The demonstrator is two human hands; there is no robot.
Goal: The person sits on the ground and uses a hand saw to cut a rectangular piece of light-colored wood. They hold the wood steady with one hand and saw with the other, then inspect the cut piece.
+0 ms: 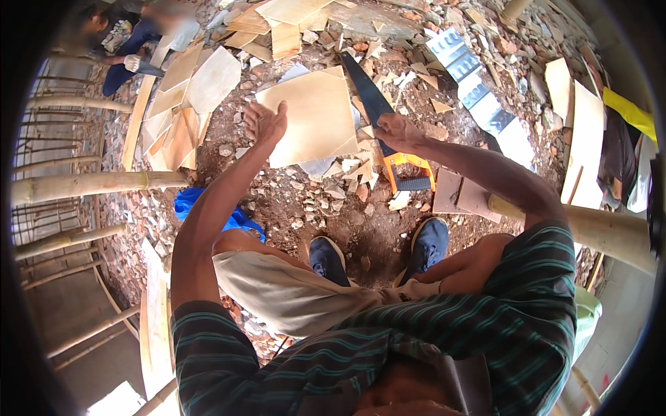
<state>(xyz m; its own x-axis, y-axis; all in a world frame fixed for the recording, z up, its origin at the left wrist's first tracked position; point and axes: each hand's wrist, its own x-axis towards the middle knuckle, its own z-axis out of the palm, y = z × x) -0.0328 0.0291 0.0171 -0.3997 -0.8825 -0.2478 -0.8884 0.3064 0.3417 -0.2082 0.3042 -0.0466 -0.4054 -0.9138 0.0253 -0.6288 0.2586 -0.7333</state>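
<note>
A striped shirt [451, 326] is closest. A square wooden board [312, 111] lies on the stony ground [368, 243], in from its edges. The left hand [266, 123] is loosely spread by the board's left side; I can't tell if it touches. The right hand [397, 132] grips the saw [368, 90] near its orange handle [413, 184]. It looks like getting-ready time; next seems to need a still board and good grip
</note>
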